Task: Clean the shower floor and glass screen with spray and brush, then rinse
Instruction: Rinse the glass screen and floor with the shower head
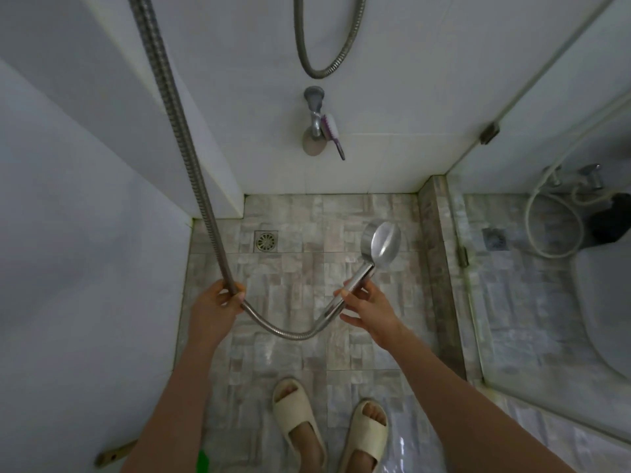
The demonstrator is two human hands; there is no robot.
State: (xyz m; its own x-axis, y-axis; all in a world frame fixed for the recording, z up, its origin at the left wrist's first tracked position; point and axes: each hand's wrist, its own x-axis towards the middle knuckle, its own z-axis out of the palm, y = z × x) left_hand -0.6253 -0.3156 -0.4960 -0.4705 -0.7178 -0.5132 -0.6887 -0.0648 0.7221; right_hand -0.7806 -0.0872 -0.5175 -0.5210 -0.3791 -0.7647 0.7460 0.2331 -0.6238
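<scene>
My right hand (367,307) grips the handle of a chrome shower head (381,245), which points away over the tiled shower floor (300,278). My left hand (218,303) holds the metal hose (184,158) where it bends down and loops across to the handle. No water shows at the head. A purple and white brush (333,129) hangs on the wall tap (316,112). The glass screen (546,233) stands at the right, along the raised kerb. No spray bottle is in view.
A round drain (266,241) sits in the floor's far left corner. My feet in cream slippers (297,414) stand at the near edge. Behind the glass are a white toilet (604,322), a hose and a second drain. A green object (204,462) peeks out at the bottom.
</scene>
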